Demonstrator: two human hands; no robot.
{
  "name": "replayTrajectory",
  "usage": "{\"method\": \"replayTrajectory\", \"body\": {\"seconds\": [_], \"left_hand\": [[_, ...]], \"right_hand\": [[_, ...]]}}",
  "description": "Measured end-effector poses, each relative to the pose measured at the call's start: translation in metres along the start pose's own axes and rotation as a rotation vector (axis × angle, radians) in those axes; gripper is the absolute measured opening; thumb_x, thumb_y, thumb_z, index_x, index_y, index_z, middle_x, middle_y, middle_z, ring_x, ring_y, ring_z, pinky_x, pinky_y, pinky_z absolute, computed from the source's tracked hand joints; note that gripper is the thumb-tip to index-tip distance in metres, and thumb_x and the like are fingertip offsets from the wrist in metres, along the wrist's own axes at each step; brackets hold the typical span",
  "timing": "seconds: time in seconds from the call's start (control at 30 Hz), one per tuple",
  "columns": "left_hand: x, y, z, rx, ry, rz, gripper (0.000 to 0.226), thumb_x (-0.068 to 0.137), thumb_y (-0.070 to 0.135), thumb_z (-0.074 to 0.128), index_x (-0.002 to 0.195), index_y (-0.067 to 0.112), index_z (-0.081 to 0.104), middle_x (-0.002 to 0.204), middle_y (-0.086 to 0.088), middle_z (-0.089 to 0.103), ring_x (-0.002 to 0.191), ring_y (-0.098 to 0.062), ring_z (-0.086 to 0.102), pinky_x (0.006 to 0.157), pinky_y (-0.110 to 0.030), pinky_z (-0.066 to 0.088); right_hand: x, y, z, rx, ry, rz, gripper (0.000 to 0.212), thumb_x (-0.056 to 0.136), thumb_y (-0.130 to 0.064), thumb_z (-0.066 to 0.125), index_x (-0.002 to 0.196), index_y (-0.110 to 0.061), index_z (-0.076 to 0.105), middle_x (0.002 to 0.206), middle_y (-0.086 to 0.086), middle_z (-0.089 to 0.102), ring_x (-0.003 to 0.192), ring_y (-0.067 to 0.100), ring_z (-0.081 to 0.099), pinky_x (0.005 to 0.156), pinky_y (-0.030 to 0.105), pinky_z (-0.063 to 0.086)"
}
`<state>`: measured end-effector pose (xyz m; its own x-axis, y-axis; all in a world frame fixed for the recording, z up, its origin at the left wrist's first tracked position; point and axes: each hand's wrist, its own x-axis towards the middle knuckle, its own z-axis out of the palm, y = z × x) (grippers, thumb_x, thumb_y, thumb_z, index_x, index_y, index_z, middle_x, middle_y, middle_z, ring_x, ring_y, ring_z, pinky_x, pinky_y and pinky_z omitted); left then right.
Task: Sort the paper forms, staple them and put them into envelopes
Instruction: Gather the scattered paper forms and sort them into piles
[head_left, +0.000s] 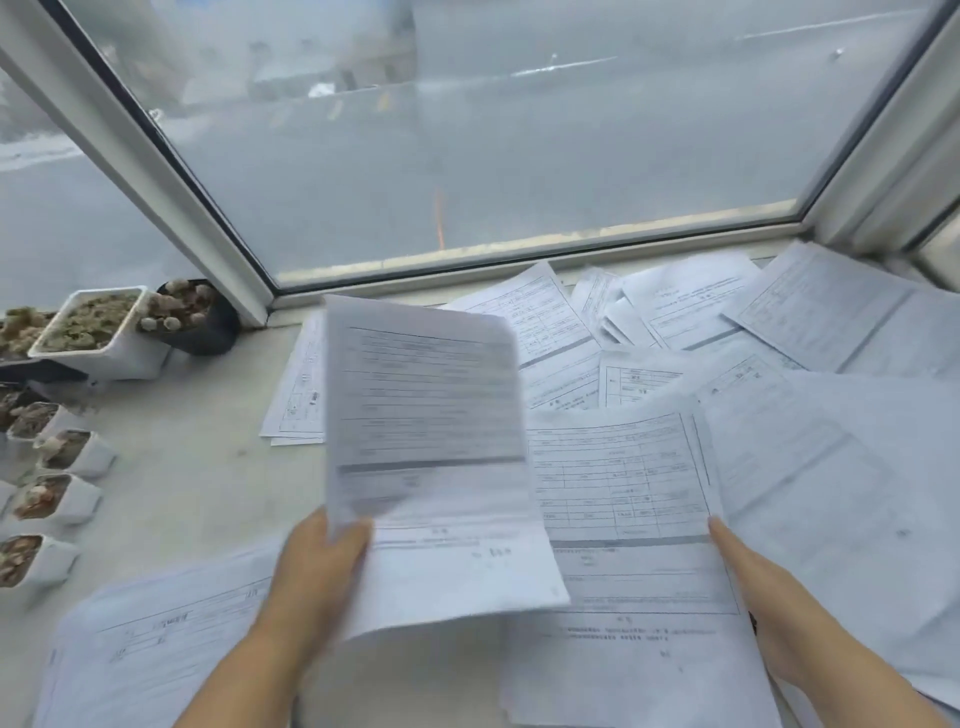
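L hand (317, 561) pinching blurred form (426, 457), R hand (748, 582) fingers prob under sheet (623, 493)

My left hand (317, 566) pinches a raised form (426, 447) at 6 o'clock. Right hand (748, 577) fingers straight on a flat form (623, 499), 4 o'clock. Plant pots (88, 327) at 9.

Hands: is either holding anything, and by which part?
Left hand pinches a raised form at its lower left edge; right hand touches another form's right edge.
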<state>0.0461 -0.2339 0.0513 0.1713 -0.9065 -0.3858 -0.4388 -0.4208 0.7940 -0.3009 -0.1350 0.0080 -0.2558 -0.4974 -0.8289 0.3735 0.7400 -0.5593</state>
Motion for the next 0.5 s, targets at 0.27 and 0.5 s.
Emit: {"method": "replayTrajectory", "body": {"seconds": [0.27, 0.5], "left_hand": [[-0.039, 0.010, 0.125, -0.010, -0.516, -0.033, 0.017, 0.089, 0.011, 0.057, 0.096, 0.018, 0.071, 0.091, 0.003, 0.075, 0.091, -0.019, 0.070, 0.082, -0.033, 0.057], [0.031, 0.023, 0.116, -0.164, 0.043, -0.245, 0.031, 0.090, 0.026, 0.056, 0.112, 0.004, 0.056, 0.097, -0.017, 0.059, 0.091, -0.031, 0.060, 0.083, -0.041, 0.050]], "right_hand": [[0.000, -0.003, -0.007, -0.100, -0.086, -0.027, 0.039, 0.088, -0.032, 0.071, 0.123, -0.016, 0.064, 0.115, 0.004, 0.072, 0.110, 0.026, 0.066, 0.094, 0.045, 0.051], [0.000, 0.000, -0.040, -0.286, 0.234, -0.249, 0.025, 0.088, -0.002, 0.059, 0.091, -0.026, 0.066, 0.095, 0.000, 0.070, 0.094, 0.028, 0.065, 0.092, 0.045, 0.050]]}}
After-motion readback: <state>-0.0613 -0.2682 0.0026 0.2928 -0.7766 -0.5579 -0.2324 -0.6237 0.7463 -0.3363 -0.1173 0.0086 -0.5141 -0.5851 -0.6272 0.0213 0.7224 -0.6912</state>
